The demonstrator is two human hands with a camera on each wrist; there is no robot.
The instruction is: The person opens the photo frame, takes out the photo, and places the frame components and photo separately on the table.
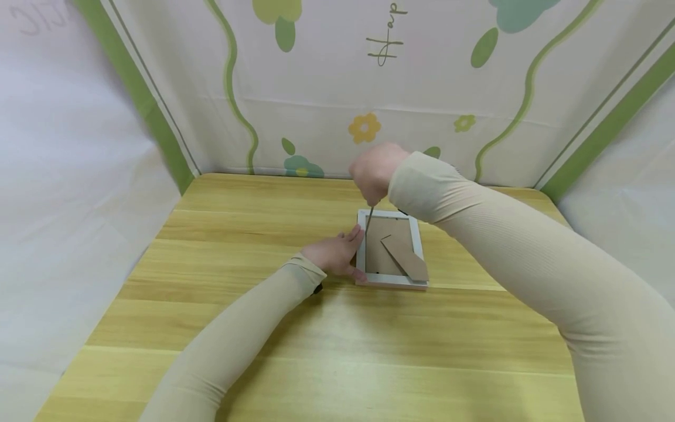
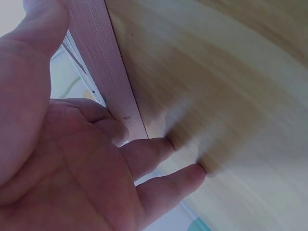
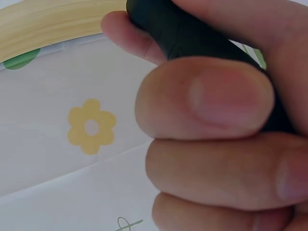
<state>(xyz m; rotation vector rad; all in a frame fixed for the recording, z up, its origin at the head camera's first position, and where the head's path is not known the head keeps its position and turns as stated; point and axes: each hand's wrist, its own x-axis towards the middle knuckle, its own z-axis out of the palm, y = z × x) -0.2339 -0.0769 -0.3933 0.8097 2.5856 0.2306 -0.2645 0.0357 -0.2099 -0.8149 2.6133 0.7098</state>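
Note:
A picture frame (image 1: 389, 280) with a white border lies back side up on the table. Its brown backing (image 1: 401, 231) carries a fold-out stand (image 1: 408, 261) of the same board. My left hand (image 1: 336, 253) presses along the frame's left side, thumb on the near corner. In the left wrist view two extended fingers (image 2: 149, 154) of it touch the tabletop beside the frame's edge. Above the far left part of the frame, my right hand (image 1: 377, 170) grips the dark handle (image 3: 192, 33) of a screwdriver. Its thin shaft (image 1: 370, 218) points down to the backing's left edge.
The wooden table (image 1: 237, 234) reaches back to a white printed cloth (image 1: 316, 76) with flowers and green lines. More white cloth hangs at the left (image 1: 79, 193) and right. A small dark object (image 1: 317, 289) sits at the left cuff.

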